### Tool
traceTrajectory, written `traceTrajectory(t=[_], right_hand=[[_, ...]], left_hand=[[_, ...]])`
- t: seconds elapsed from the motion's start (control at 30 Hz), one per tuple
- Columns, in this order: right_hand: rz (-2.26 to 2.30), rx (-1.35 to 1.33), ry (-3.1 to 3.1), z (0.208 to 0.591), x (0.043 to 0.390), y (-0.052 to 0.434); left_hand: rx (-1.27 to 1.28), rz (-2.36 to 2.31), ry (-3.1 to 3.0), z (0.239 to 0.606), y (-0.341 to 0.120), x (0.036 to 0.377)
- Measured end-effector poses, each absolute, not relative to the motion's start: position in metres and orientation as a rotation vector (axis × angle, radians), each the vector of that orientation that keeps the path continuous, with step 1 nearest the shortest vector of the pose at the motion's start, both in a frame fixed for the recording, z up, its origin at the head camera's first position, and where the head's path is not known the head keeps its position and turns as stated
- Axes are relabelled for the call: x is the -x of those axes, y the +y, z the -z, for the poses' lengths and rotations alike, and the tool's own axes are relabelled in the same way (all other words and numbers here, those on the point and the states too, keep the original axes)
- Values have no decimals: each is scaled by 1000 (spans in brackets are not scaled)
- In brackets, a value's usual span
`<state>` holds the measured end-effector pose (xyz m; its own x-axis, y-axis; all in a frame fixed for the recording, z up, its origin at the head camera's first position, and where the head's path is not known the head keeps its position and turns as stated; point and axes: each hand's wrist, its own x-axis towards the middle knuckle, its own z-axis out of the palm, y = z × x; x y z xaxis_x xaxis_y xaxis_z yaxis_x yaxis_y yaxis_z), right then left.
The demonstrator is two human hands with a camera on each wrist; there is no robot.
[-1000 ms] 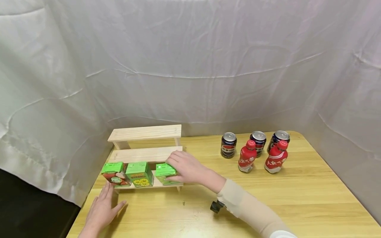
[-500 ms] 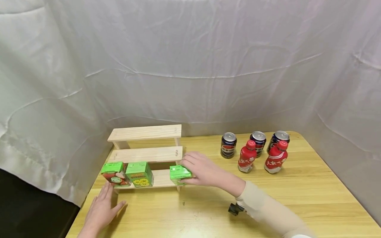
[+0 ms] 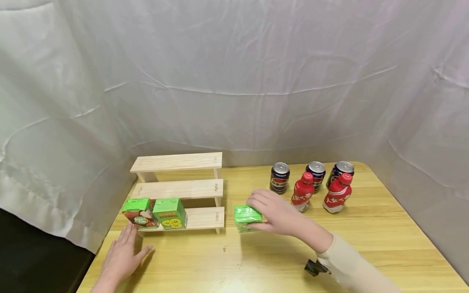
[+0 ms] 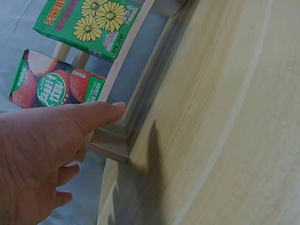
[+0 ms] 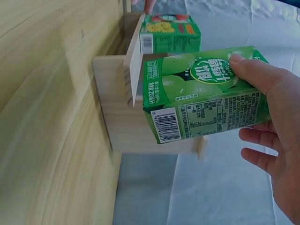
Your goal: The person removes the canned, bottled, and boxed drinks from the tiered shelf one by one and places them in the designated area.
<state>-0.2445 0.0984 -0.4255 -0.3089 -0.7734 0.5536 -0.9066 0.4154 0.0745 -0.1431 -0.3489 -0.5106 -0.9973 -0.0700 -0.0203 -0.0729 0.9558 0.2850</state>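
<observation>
My right hand grips a green juice carton with pale green fruit on it, thumb across its front. Hand and carton are off the right end of a three-tier wooden shelf. On the lowest tier stand a carton with red fruit at the left end and a green carton with yellow flowers beside it. My left hand is at the shelf's front left corner, fingers extended, fingertips right at the base of the red-fruit carton.
To the right on the wooden table stand several drinks: dark blue cans, and in front of them two red bottles, a left one and a right one. A grey curtain hangs behind.
My right hand has lifted the green-fruit carton from the lowest tier's right end and carried it rightward past the shelf. The left hand keeps its place by the shelf.
</observation>
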Motion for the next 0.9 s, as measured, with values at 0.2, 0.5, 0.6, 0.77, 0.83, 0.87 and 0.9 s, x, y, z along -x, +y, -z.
traceTrajectory(t=[0.2, 0.5, 0.6, 0.77, 0.83, 0.87, 0.9], right_hand=[[-312, -1335, -2201, 427, 237, 130], [-294, -1284, -2205, 426, 227, 174], [-281, -1274, -2208, 426, 224, 189], [-258, -1212, -2239, 431, 220, 213], [-250, -1174, -2259, 434, 219, 223], [-248, -1157, -2261, 436, 219, 228], [-246, -1139, -2262, 437, 219, 233]], left_hand=[[103, -441, 3102, 509, -349, 142], [114, -410, 3083, 509, -350, 143], [120, -401, 3082, 511, -350, 143], [119, -381, 3080, 512, -350, 144], [118, -377, 3078, 512, -350, 144], [117, -375, 3077, 511, -350, 144], [116, -374, 3076, 511, -350, 144]])
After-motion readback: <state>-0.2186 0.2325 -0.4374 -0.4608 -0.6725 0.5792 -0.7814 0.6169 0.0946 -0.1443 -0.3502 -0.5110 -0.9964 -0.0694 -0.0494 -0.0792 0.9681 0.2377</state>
